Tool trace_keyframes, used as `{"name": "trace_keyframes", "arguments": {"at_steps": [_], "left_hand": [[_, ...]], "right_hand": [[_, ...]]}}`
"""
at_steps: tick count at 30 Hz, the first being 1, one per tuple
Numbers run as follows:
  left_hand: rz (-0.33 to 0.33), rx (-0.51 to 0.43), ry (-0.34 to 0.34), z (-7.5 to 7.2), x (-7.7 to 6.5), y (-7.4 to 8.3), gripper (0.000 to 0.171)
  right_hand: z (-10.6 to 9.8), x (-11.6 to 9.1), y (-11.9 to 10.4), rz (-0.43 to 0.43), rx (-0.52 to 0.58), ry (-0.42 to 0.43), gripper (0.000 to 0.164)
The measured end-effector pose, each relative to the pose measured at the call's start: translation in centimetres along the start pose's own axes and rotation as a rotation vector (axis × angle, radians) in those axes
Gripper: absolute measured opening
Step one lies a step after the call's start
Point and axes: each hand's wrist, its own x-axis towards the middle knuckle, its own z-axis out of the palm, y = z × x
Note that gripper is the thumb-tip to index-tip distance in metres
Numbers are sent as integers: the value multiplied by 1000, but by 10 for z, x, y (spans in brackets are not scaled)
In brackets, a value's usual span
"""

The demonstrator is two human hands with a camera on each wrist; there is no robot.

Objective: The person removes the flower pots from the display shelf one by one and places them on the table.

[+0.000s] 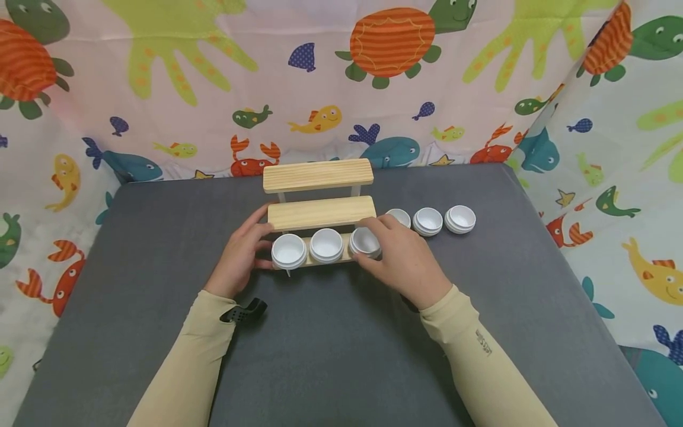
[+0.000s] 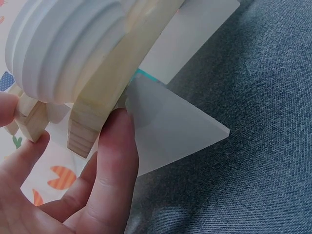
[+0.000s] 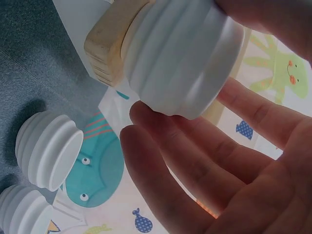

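Observation:
A tiered stand (image 1: 322,213) has pale wooden boards on translucent side panels. My left hand (image 1: 240,258) grips its left end; in the left wrist view, fingers and thumb (image 2: 116,156) hold the edges of the boards (image 2: 92,117). On the lowest board sit a left white ribbed pot (image 1: 289,251), a middle one (image 1: 326,245) and a right one (image 1: 365,243). My right hand (image 1: 402,261) holds that right pot (image 3: 185,58) between thumb and fingers, at the board's right end. The pot's underside is hidden.
Three more white pots stand on the grey cloth to the right: one (image 1: 398,217) partly behind my right hand, another (image 1: 428,221), and the outermost (image 1: 460,219). A curtain (image 1: 299,59) printed with sea animals hangs along the back and sides of the table (image 1: 331,356).

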Motion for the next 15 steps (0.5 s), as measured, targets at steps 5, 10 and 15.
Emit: {"name": "trace_keyframes", "arguments": {"at_steps": [5, 10, 15], "left_hand": [[-2, 0, 1, 1, 1, 0, 61], [-12, -5, 4, 0, 2, 0, 61], [-7, -13, 0, -1, 2, -1, 62]], "right_hand": [[0, 0, 1, -1, 7, 1, 56], [1, -1, 4, 6, 11, 3, 57], [-2, -8, 10, 21, 10, 15, 59]]}}
